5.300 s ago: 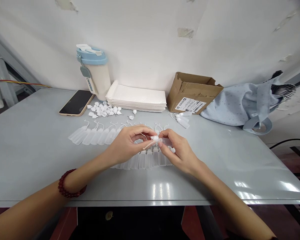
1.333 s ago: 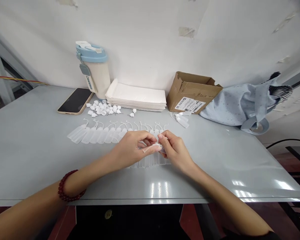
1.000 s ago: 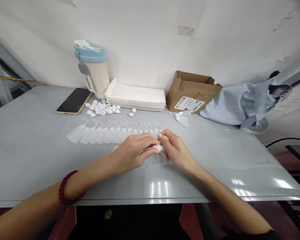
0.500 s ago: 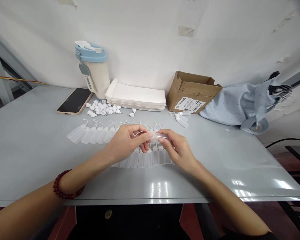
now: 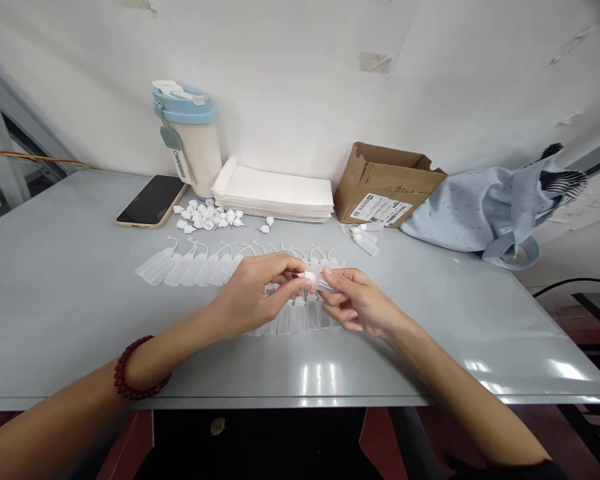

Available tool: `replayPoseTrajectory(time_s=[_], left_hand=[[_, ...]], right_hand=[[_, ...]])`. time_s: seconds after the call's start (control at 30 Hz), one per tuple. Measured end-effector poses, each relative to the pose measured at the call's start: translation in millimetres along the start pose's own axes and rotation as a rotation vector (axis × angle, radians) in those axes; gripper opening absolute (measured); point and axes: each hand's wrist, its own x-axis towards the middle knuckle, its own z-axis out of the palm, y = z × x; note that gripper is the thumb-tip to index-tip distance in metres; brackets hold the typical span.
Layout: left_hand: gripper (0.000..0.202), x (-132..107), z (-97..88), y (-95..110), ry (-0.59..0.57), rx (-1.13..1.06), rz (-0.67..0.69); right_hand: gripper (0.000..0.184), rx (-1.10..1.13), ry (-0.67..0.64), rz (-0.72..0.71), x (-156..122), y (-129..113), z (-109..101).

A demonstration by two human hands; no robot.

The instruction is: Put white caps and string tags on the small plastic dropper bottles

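Note:
My two hands meet above the middle of the grey table. My right hand grips a small clear squeeze bottle, held roughly level. My left hand pinches the white cap end of that bottle. Beneath my hands lies a near row of the same clear bottles, partly hidden. A farther row of clear bottles with tethered caps stretches to the left. A pile of loose white caps sits behind that row.
At the back stand a blue-lidded cup, a phone, a stack of white pouches, an open cardboard box and a blue cloth bag. A few more bottles lie in front of the box.
My hands dipped to the near row about a second ago, then lifted again with a bottle. My right hand now holds it a little more to the right.

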Motion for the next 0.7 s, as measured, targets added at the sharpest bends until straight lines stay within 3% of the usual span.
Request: replayPoseTrajectory(time_s=[0.13,0.27,0.33,0.43,0.53,0.7], left_hand=[[0.023,1.2,-0.7,-1.9,0.040,-0.020,-0.127],[0.022,2.2,-0.1,-1.1,0.053,0.069,-0.064],[0.015,3.2,-0.8,1.5,0.057,0.069,-0.074],[0.027,4.7,-3.7,5.9,0.034,0.011,-0.169],[0.026,5.7,-6.4,8.9,-0.021,-0.053,-0.276],[0.024,5.9,-6.7,8.8,-0.046,-0.018,-0.312]], right_hand=[[0.028,-0.376,0.179,-0.267,-1.9,3.1,4.8],[0.021,-0.745,0.282,-0.460,-4.2,6.3,7.2],[0.021,-0.806,0.293,-0.507,-4.1,7.5,6.6],[0.019,-0.846,0.318,-0.557,-3.1,8.7,4.7],[0.020,-0.863,0.360,-0.584,-2.7,9.3,3.9],[0.022,-0.851,0.364,-0.515,-4.5,7.3,5.4]])
